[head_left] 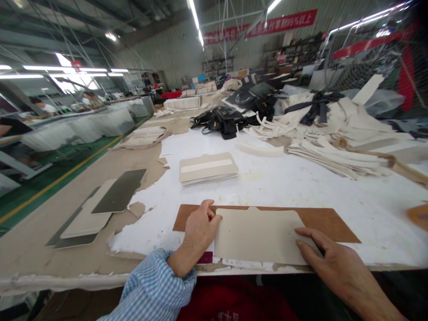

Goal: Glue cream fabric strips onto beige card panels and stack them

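Note:
A beige cut panel (pixel 257 234) with a small tab on its top edge lies on a brown board (pixel 321 218) at the near edge of the table. My left hand (pixel 199 229) rests at the panel's left edge, fingers curled and pinching that edge. My right hand (pixel 326 256) lies flat on the panel's lower right corner with the fingers stretched out. A blue checked sleeve covers my left forearm.
A stack of beige panels (pixel 207 168) sits beyond on the white table cover (pixel 301 178). Grey and beige sheets (pixel 100 205) lie to the left. Black bags (pixel 227 119) and heaps of cream pieces (pixel 344 147) fill the far right. People work at a bench on the far left.

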Motion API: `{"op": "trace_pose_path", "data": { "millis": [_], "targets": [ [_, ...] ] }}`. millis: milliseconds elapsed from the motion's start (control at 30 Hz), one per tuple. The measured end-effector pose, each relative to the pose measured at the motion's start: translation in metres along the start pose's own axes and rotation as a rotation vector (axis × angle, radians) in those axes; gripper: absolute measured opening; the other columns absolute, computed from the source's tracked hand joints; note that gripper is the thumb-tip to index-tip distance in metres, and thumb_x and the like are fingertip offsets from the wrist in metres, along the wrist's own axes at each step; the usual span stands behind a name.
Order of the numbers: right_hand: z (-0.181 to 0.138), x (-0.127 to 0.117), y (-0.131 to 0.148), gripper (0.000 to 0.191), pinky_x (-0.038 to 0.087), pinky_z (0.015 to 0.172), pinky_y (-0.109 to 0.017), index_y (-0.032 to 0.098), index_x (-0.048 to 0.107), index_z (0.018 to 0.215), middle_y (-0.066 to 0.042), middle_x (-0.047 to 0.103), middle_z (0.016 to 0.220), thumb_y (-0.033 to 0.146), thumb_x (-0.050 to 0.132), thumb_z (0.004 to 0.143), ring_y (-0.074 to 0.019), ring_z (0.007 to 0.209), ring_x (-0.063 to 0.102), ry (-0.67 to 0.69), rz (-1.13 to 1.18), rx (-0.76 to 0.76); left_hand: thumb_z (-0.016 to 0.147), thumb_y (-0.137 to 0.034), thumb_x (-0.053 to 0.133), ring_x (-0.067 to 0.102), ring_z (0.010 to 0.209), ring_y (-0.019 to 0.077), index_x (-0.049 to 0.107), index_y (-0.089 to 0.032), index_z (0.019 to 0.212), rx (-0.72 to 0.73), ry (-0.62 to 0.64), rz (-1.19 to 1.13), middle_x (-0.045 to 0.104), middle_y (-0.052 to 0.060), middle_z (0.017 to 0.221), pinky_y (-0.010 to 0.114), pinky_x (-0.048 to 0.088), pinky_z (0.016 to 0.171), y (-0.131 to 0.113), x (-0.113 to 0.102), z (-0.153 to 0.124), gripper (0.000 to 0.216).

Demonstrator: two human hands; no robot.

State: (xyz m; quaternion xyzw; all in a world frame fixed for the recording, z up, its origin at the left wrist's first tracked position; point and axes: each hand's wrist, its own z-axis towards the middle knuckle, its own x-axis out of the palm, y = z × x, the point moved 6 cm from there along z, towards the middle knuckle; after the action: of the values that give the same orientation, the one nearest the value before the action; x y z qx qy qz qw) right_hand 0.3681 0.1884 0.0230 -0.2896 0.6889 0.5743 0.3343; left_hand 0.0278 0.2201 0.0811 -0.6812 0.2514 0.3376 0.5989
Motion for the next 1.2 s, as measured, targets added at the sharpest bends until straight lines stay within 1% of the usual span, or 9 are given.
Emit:
{"op": "trace_pose_path", "data": {
  "millis": [133, 333, 600, 733, 867, 1000, 1100, 1167, 1200],
  "targets": [
    [0.001, 0.000, 0.001, 0.066, 0.061, 0.094, -0.055, 0.024, 0.076, 0.124, -0.011, 0.081, 0.113, 0.065, 0.043, 0.083, -0.0426, 0.104, 0.077, 0.005, -0.035, -0.009, 0.092, -0.018, 0.071, 0.071, 0.090, 0.0245, 0.063, -0.021, 0.136, -0.006, -0.021, 0.045, 0.076, -0.002, 0.086, 0.035, 0.044, 0.083, 0.000, 0.001, -0.001, 0.045],
    [-0.001, -0.004, 0.012, 0.067, 0.060, 0.094, -0.058, 0.021, 0.076, 0.123, -0.014, 0.080, 0.116, 0.062, 0.040, 0.083, -0.0442, 0.105, 0.076, -0.054, -0.042, -0.019, 0.096, -0.020, 0.067, 0.073, 0.094, 0.0254, 0.057, -0.021, 0.142, -0.007, -0.066, 0.065, 0.076, -0.001, 0.091, 0.037, 0.046, 0.086, 0.004, 0.003, -0.001, 0.047],
    [0.001, 0.002, 0.013, 0.068, 0.059, 0.087, -0.053, 0.021, 0.073, 0.129, -0.013, 0.082, 0.103, 0.060, 0.033, 0.089, -0.0408, 0.097, 0.077, -0.032, -0.140, -0.039, 0.097, -0.019, 0.067, 0.074, 0.093, 0.0253, 0.058, -0.021, 0.140, 0.009, -0.084, 0.106, 0.076, 0.000, 0.091, 0.035, 0.047, 0.085, 0.004, 0.005, 0.002, 0.044],
    [0.002, 0.005, 0.015, 0.067, 0.058, 0.091, -0.054, 0.020, 0.068, 0.137, -0.014, 0.081, 0.109, 0.056, 0.028, 0.096, -0.0415, 0.102, 0.076, 0.023, -0.260, -0.033, 0.098, -0.021, 0.066, 0.073, 0.092, 0.0253, 0.059, -0.020, 0.140, 0.033, -0.084, 0.132, 0.075, 0.000, 0.091, 0.036, 0.049, 0.084, 0.005, 0.007, 0.004, 0.042],
    [0.000, 0.005, 0.017, 0.058, 0.057, 0.090, -0.052, 0.021, 0.062, 0.146, -0.015, 0.080, 0.112, 0.049, 0.028, 0.107, -0.0412, 0.105, 0.076, 0.111, -0.395, -0.029, 0.097, -0.023, 0.064, 0.072, 0.093, 0.0268, 0.060, -0.017, 0.137, 0.101, -0.104, 0.151, 0.074, 0.004, 0.095, 0.040, 0.053, 0.087, 0.004, 0.005, 0.003, 0.041],
    [-0.005, 0.002, 0.023, 0.049, 0.058, 0.082, -0.048, 0.021, 0.058, 0.151, -0.014, 0.081, 0.100, 0.042, 0.033, 0.115, -0.0397, 0.099, 0.078, 0.116, -0.520, -0.043, 0.095, -0.026, 0.063, 0.066, 0.113, 0.0325, 0.066, -0.016, 0.129, 0.266, -0.129, 0.153, 0.072, 0.013, 0.116, 0.051, 0.054, 0.104, -0.014, 0.007, -0.022, 0.035],
    [-0.008, 0.002, 0.032, 0.044, 0.058, 0.076, -0.046, 0.021, 0.057, 0.152, -0.014, 0.081, 0.094, 0.039, 0.039, 0.116, -0.0391, 0.092, 0.079, 0.099, -0.600, -0.046, 0.098, -0.029, 0.065, 0.065, 0.120, 0.0309, 0.069, -0.021, 0.125, 0.590, -0.074, 0.149, 0.073, 0.011, 0.125, 0.050, 0.056, 0.110, -0.044, 0.026, -0.057, 0.028],
    [-0.011, 0.002, 0.039, 0.040, 0.058, 0.073, -0.044, 0.022, 0.058, 0.150, -0.013, 0.081, 0.095, 0.037, 0.040, 0.117, -0.0388, 0.091, 0.079, 0.093, -0.629, -0.058, 0.098, -0.033, 0.069, 0.067, 0.121, 0.0314, 0.069, -0.021, 0.127, 0.803, -0.032, 0.209, 0.074, 0.011, 0.129, 0.049, 0.060, 0.108, -0.059, 0.046, -0.079, 0.031],
    [-0.013, 0.002, 0.041, 0.039, 0.057, 0.072, -0.044, 0.022, 0.059, 0.149, -0.013, 0.081, 0.095, 0.036, 0.041, 0.117, -0.0389, 0.090, 0.080, 0.084, -0.638, -0.068, 0.097, -0.035, 0.072, 0.068, 0.122, 0.0322, 0.068, -0.020, 0.129, 0.866, -0.029, 0.259, 0.074, 0.011, 0.132, 0.050, 0.061, 0.108, -0.062, 0.056, -0.085, 0.035]
  ]
}}
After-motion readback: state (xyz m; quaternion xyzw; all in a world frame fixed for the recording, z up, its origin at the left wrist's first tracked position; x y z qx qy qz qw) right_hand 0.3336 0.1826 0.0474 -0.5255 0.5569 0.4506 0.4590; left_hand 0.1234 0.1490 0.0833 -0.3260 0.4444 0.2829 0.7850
